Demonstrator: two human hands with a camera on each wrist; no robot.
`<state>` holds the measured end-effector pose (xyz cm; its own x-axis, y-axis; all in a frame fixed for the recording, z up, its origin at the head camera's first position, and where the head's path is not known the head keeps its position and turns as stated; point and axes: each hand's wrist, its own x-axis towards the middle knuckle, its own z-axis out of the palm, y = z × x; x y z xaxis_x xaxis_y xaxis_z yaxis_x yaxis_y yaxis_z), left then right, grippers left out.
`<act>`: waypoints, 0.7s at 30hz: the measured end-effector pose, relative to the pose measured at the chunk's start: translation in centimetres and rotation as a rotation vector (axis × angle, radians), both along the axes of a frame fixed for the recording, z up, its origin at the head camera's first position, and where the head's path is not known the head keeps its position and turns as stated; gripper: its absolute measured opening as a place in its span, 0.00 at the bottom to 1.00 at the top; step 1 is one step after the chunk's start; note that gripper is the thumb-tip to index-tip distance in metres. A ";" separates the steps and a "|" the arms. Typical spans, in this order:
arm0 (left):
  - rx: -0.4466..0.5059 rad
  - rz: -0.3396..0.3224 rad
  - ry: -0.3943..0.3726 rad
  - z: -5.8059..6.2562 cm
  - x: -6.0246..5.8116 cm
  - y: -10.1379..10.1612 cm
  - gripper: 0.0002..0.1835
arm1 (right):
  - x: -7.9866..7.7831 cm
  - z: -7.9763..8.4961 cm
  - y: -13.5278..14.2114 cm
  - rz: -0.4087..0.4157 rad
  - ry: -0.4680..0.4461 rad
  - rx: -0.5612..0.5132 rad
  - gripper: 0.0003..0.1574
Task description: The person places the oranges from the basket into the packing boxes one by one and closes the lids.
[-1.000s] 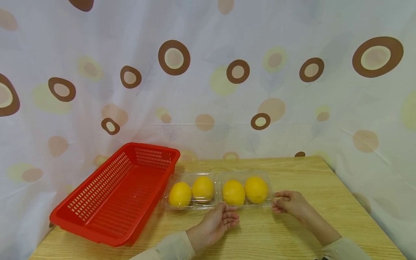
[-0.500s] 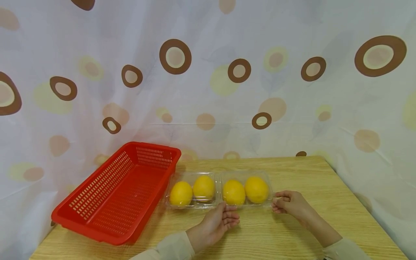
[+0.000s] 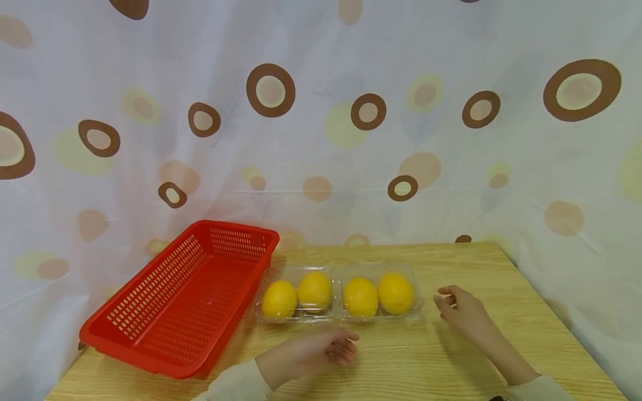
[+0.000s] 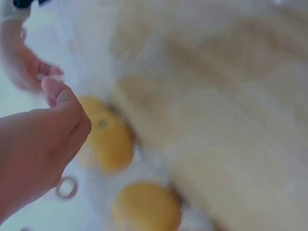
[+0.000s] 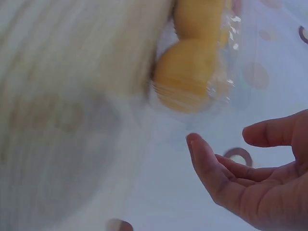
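Observation:
Two clear plastic boxes, the left box [image 3: 289, 318] and the right box [image 3: 414, 309], stand side by side on the table. Each contains two round yellow-orange fruits, such as the fruit [image 3: 279, 299] and the fruit [image 3: 395, 293]; their exact kind is unclear. My left hand [image 3: 316, 350] hovers in front of the boxes, fingers loosely bent, holding nothing. To the right of the right box is my right hand [image 3: 466, 314], apart from it. In the right wrist view, a gap shows between the right hand's thumb and fingers [image 5: 208, 166]. The left wrist view is blurred.
A red plastic basket [image 3: 200, 365] with slotted sides stands at the left, close against the left box. The wooden table [image 3: 451, 259] ends at a patterned curtain [image 3: 321, 139] behind and at the right.
Both hands have come away from the right box: the left moved back toward me and left, the right moved slightly right. The boxes and basket have not moved.

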<state>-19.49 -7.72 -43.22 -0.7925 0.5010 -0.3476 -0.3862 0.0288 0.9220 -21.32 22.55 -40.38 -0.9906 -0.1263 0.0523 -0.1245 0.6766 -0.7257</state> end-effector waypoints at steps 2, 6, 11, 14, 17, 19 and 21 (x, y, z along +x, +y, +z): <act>-0.031 0.000 0.134 1.2 -0.1 -0.9 0.18 | 0.1 0.7 0.2 -0.020 0.064 0.044 0.27; -0.153 0.111 0.514 3.6 -0.3 -2.3 0.14 | 0.1 2.2 0.3 -0.080 0.172 0.051 0.30; -0.434 0.317 0.938 5.3 -0.7 -2.8 0.09 | 0.1 4.0 -0.6 -0.137 0.288 0.024 0.31; -0.598 0.416 1.124 5.5 -1.0 -2.8 0.11 | 0.0 4.6 -1.7 -0.144 0.352 0.009 0.29; -0.738 0.502 1.263 5.4 -1.6 -2.7 0.13 | -0.1 5.1 -2.9 -0.142 0.411 0.012 0.27; -0.824 0.547 1.307 5.3 -2.0 -2.7 0.15 | -0.3 5.3 -3.6 -0.143 0.439 0.025 0.27; -0.902 0.570 1.312 5.2 -2.4 -2.7 0.19 | -0.6 5.5 -4.3 -0.144 0.467 0.039 0.27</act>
<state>-21.92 -10.42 -38.01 -0.7549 0.0941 0.6491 0.4251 0.8238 0.3749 -21.92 18.23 -34.89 -0.8701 -0.0002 0.4928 -0.3335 0.7365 -0.5886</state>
